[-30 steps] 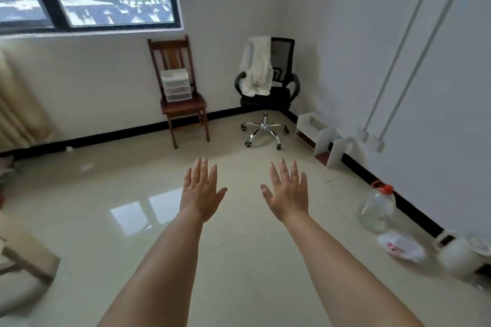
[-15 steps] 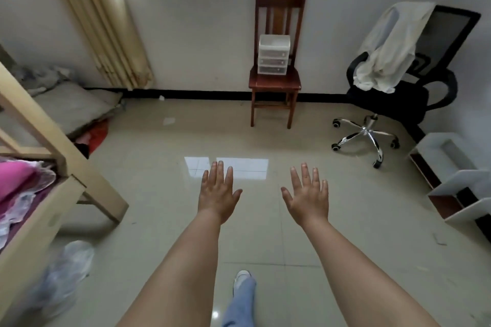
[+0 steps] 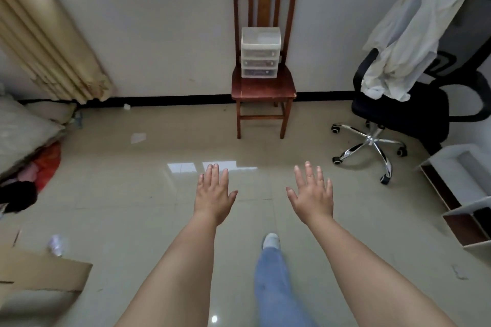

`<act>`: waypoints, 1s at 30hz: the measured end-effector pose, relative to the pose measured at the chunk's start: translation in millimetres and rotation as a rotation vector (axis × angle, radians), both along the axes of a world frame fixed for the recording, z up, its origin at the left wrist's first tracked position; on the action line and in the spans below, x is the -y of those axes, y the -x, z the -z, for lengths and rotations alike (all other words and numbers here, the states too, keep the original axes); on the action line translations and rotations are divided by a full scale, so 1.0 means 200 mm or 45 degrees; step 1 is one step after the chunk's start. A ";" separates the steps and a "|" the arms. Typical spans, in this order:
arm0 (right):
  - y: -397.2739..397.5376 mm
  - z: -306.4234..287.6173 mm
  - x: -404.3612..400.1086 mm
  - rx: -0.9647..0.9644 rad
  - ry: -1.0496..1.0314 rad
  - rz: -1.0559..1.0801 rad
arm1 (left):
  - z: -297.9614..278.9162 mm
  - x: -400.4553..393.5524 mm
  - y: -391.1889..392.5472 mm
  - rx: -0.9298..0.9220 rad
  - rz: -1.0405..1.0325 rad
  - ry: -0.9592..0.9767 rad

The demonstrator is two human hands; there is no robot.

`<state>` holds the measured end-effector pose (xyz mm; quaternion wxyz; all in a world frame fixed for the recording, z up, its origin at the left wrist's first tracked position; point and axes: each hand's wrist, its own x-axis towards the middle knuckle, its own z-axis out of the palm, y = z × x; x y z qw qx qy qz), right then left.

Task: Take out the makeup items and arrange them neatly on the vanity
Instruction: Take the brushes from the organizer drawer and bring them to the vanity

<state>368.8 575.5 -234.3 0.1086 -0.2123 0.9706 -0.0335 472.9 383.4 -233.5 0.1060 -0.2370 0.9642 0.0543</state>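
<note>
Against the far wall stands a wooden chair (image 3: 263,85), and on its seat sits a small white drawer unit (image 3: 260,52) with three drawers, all pushed in. What they hold I cannot tell. Both my hands are stretched out in front of me over the tiled floor (image 3: 132,207), well short of the chair: my left hand (image 3: 213,195) and my right hand (image 3: 313,195) are flat, backs up, fingers straight and a little spread, holding nothing. Right of the chair is a black office chair (image 3: 403,111) with a white cloth (image 3: 406,42) draped over its back. A beige curtain (image 3: 47,42) hangs at the left.
</note>
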 end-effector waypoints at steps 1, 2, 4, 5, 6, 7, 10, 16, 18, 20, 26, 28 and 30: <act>0.13 0.03 0.04 0.012 -0.013 0.002 | 0.03 0.06 0.12 0.008 0.005 -0.005; 0.26 0.07 0.09 0.024 -0.017 0.009 | 0.05 0.11 0.25 0.018 0.007 -0.005; 0.53 0.12 0.19 0.052 -0.011 0.026 | 0.09 0.22 0.52 0.027 0.000 -0.014; 0.67 0.14 0.25 0.070 -0.011 0.028 | 0.11 0.27 0.65 0.034 -0.004 -0.026; 0.80 0.15 0.31 0.088 -0.013 0.026 | 0.11 0.32 0.78 0.048 -0.004 -0.041; 0.92 0.16 0.36 0.103 -0.014 0.024 | 0.11 0.36 0.91 0.058 -0.004 -0.055; 1.22 0.18 0.53 0.149 -0.013 0.015 | 0.12 0.48 1.23 0.079 0.008 -0.059; 1.73 0.25 0.82 0.252 -0.064 -0.064 | 0.17 0.77 1.76 0.116 -0.026 -0.101; 1.93 0.27 0.93 0.258 -0.084 -0.063 | 0.21 0.89 1.96 0.121 -0.012 -0.098; 2.16 0.30 1.04 0.249 -0.091 -0.037 | 0.24 1.02 2.19 0.081 0.004 -0.108; 2.84 0.31 1.41 0.261 -0.083 0.056 | 0.28 1.45 2.87 0.042 0.039 -0.094; 3.04 0.31 1.54 0.279 -0.044 0.063 | 0.29 1.58 3.09 -0.010 0.068 -0.056; 3.21 0.32 1.64 0.303 -0.017 0.064 | 0.32 1.69 3.28 0.030 0.116 -0.006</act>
